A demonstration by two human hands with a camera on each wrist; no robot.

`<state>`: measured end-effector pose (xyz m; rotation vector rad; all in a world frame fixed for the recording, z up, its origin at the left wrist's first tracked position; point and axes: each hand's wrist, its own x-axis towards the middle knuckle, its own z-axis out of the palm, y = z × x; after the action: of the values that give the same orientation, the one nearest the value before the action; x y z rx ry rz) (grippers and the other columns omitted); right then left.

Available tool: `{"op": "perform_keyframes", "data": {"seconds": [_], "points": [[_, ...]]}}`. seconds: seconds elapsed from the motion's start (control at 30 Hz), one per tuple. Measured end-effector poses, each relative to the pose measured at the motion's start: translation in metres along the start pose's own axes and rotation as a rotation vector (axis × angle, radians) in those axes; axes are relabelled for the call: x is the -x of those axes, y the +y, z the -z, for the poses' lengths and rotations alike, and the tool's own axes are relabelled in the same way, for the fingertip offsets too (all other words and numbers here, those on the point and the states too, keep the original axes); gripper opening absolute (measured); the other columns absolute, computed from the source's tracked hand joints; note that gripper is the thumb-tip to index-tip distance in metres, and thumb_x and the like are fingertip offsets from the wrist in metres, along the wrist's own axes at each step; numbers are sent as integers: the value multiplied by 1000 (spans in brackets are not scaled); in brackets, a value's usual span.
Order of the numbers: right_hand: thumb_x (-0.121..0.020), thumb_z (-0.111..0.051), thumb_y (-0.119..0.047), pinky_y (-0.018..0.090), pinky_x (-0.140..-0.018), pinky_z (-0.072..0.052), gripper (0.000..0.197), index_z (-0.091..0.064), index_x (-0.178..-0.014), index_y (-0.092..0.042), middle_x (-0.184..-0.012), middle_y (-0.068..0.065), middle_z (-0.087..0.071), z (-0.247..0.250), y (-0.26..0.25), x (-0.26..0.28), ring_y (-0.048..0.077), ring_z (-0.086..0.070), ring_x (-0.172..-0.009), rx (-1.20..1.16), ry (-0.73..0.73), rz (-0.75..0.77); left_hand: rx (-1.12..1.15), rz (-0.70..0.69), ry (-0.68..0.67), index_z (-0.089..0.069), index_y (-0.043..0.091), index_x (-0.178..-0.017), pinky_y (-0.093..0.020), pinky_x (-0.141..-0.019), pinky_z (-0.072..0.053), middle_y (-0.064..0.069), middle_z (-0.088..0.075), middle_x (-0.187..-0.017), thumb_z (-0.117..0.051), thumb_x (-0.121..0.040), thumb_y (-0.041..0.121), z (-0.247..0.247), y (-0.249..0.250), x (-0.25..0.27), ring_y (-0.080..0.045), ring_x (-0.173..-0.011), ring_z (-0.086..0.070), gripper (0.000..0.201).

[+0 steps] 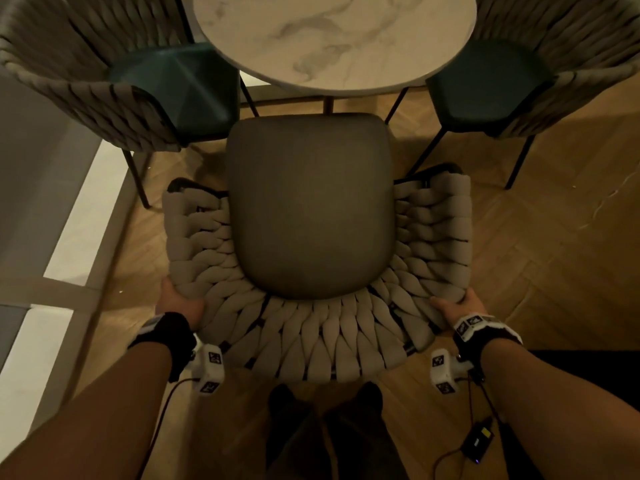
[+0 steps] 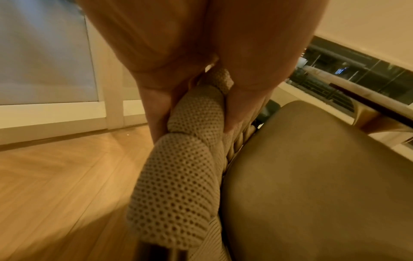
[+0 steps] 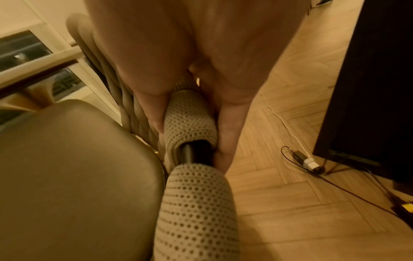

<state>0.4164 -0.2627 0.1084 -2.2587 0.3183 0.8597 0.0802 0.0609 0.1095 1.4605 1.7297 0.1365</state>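
Observation:
A chair [image 1: 308, 209] with a grey-brown seat cushion and a beige woven-rope backrest [image 1: 325, 341] stands in front of me, facing a round marble table [image 1: 332, 39]. My left hand [image 1: 180, 299] grips the backrest's left rim, thumb inside and fingers outside, the mesh rope [image 2: 178, 176] running between them under my left hand [image 2: 192, 84]. My right hand [image 1: 457, 306] grips the right rim the same way. In the right wrist view my right hand [image 3: 190, 109] closes round the mesh rope [image 3: 190, 120] and a bare dark metal tube [image 3: 190, 151] of the frame.
Two more rope-backed chairs with dark teal seats stand at the table, one at the left [image 1: 166, 84], one at the right [image 1: 491, 88]. A white window frame [image 1: 69, 237] runs along the left. A dark cabinet [image 3: 368, 79], cables and a charger [image 3: 310, 164] lie on the parquet right.

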Motion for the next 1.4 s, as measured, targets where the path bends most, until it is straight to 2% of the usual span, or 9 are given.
{"op": "perform_keyframes", "data": {"seconds": [0.27, 0.47, 0.63, 0.8, 0.87, 0.97, 1.1, 1.27, 1.4], "points": [[-80, -74, -22, 36, -74, -47, 61, -48, -134, -10, -130, 18, -58, 10, -36, -21, 38, -59, -109, 78, 5, 42, -111, -43, 4, -35, 17, -140, -57, -96, -48, -24, -54, -131, -64, -85, 27, -2, 30, -33, -47, -112, -56, 63], [-77, -76, -26, 54, -82, -56, 58, -52, -128, -17, -104, 10, -60, 18, -42, -39, 36, -63, -94, 88, 21, 36, -188, -16, -41, -36, 16, -139, -52, -91, -50, -25, -54, -129, -68, -84, 24, -10, 45, -44, -47, -108, -56, 65], [-77, -73, -32, 45, -82, -56, 54, -54, -126, -18, -106, 9, -62, 25, -44, -49, 33, -63, -93, 165, -4, 42, -176, 36, -79, -31, 20, -141, -61, -91, -50, -26, -50, -132, -65, -86, 23, -20, 46, -52, -49, -109, -55, 64], [-77, -70, -39, 41, -83, -52, 59, -52, -128, -14, -121, 15, -62, 27, -45, -47, 34, -61, -99, 294, 11, 88, -227, 45, -114, -26, 15, -143, -57, -92, -50, -25, -48, -135, -64, -86, 29, -20, 49, -44, -49, -112, -55, 70], [-78, -68, -42, 44, -88, -52, 64, -48, -132, -13, -125, 17, -60, 26, -48, -43, 37, -60, -107, 361, 31, 113, -344, -48, -53, -27, 8, -144, -54, -100, -46, -24, -40, -145, -65, -84, 26, -20, 54, -37, -47, -123, -48, 73], [-79, -68, -44, 51, -105, -40, 89, -18, -149, -21, -149, 18, -35, 22, -48, -33, 40, -40, -132, 486, 130, 253, -711, -382, 41, -22, 14, -150, -51, -114, -29, -13, -17, -160, -64, -81, 30, -27, 64, -14, -37, -143, -24, 82], [-83, -60, -46, 50, -117, -22, 76, -27, -146, -20, -154, 14, -23, 4, -50, -1, 35, -20, -143, 771, 249, 640, -884, -557, -260, -53, 24, -133, -46, -109, -39, -5, -44, -148, -57, -86, 46, -54, 77, 26, -27, -132, -45, 51], [-80, -51, -66, 38, -102, -43, 58, -53, -128, -34, -130, -4, -55, -20, -32, 43, 19, -52, -120, 959, -431, 783, -1046, -532, -717, -57, 33, -127, -37, -98, -50, 7, -61, -125, -62, -64, 78, -75, 75, 82, -20, -113, -60, 78], [-64, -36, -89, 49, -107, -26, 81, -47, -130, -44, -125, -8, -60, -22, -20, 57, 19, -53, -119, 1369, -558, 881, -1317, -653, -872, -51, 34, -134, -38, -99, -49, 7, -60, -134, -76, -63, 65, -73, 73, 95, -20, -118, -59, 81]]}}
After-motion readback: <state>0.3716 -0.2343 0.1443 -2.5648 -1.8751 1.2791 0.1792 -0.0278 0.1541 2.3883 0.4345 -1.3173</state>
